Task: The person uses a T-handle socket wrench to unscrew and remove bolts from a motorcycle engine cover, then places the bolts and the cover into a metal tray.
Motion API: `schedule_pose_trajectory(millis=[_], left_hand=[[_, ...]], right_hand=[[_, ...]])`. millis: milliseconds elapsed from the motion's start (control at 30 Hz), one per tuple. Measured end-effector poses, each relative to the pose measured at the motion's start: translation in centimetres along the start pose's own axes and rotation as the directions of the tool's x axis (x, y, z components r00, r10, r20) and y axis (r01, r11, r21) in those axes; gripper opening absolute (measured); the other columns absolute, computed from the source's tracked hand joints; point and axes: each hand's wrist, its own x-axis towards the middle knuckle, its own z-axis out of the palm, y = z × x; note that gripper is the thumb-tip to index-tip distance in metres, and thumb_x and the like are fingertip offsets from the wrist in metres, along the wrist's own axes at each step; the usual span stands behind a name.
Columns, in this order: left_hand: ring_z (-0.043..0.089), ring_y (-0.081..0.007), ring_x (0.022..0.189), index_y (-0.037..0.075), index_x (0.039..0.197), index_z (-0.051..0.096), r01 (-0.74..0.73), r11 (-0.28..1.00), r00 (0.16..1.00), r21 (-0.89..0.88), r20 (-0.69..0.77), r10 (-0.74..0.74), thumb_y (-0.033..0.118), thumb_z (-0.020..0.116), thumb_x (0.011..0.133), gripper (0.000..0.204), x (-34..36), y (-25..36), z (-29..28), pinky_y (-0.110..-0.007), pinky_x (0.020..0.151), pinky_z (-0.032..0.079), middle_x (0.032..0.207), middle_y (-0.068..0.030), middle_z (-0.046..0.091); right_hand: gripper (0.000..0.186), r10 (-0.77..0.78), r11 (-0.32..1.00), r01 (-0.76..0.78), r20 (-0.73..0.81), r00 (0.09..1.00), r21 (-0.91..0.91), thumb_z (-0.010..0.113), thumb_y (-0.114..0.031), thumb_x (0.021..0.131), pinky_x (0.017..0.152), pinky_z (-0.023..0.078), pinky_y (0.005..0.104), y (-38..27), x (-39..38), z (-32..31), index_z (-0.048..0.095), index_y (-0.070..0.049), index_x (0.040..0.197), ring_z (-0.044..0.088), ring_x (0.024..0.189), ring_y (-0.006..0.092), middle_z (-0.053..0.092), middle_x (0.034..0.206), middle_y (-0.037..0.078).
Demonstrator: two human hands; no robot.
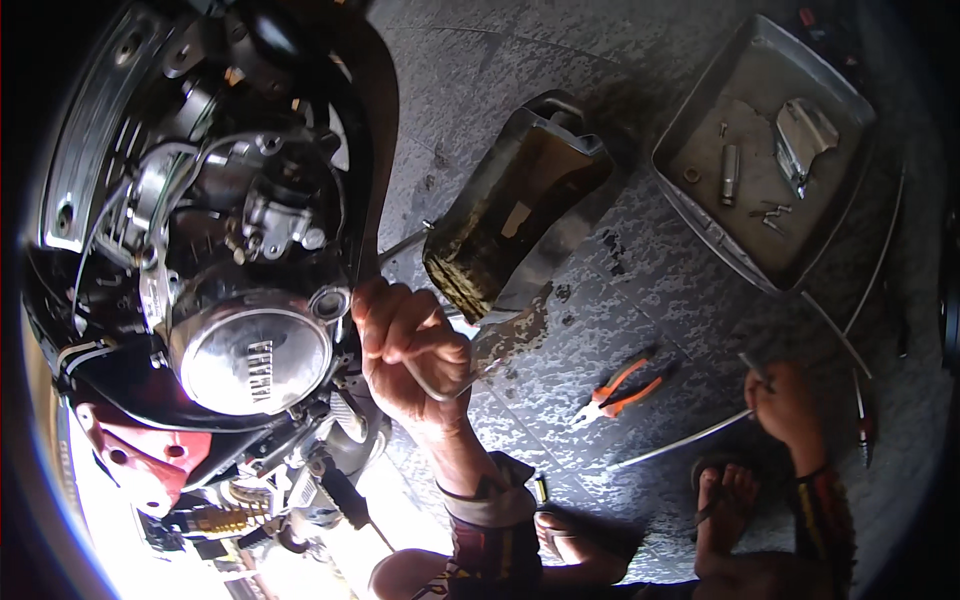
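Observation:
My left hand [415, 350] is closed beside the motorcycle engine [255, 360], near its round polished side cover. A thin, bent grey rod or tube [437, 395] is pinched in its fingers and curves out below them toward the right. Over the floor at the lower right, my right hand [787, 402] is closed, somewhat blurred. A short, grey rod-like piece [754, 366] sticks out above its fingers; the rest is hidden. One end of a thin white cable or tube [685, 440] meets this hand; whether it is gripped I cannot tell.
Orange-handled pliers [617, 392] lie between my hands. Beyond them, a cut-open container [520, 205] holds dark residue. A grey tray [690, 215] at the far right carries small metal parts. More thin cables [838, 335] lie below it. My feet [722, 500] are at the near edge.

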Motion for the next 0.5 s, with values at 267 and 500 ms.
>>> schedule_pose_trajectory(millis=[267, 500], left_hand=[[0.048, -0.0179, 0.08, 0.006, 0.095, 0.049, -0.016, 0.993, 0.999, 0.121, 0.035, 0.012, 0.023, 0.044, 0.096, 0.017, -0.1, 0.7, -0.1, -0.038, 0.087, 0.05, 0.072, -0.002, 0.047], [0.053, -0.0172, 0.078, 0.01, 0.093, 0.05, -0.045, 0.962, 0.998, 0.268, -0.022, 0.052, 0.028, 0.048, 0.093, 0.019, -0.3, 0.9, -0.4, -0.037, 0.085, 0.049, 0.073, -0.0006, 0.049]], right_hand=[[0.017, -0.382, 0.88, 0.257, -0.274, 0.883, -0.399, 0.052, -0.001, 0.08, 0.064, 0.048, 0.0372, 2.9, 0.0, 2.7, 0.055, -0.004, 0.097, 0.061, 0.067, 0.0267, 0.059, 0.074, 0.012], [0.032, -0.735, 0.655, 0.627, -0.163, 0.658, -0.422, 0.067, -0.011, 0.079, 0.066, 0.048, 0.0362, -12.3, -3.5, 3.8, 0.054, -0.004, 0.107, 0.059, 0.072, 0.0256, 0.061, 0.087, 0.011]])
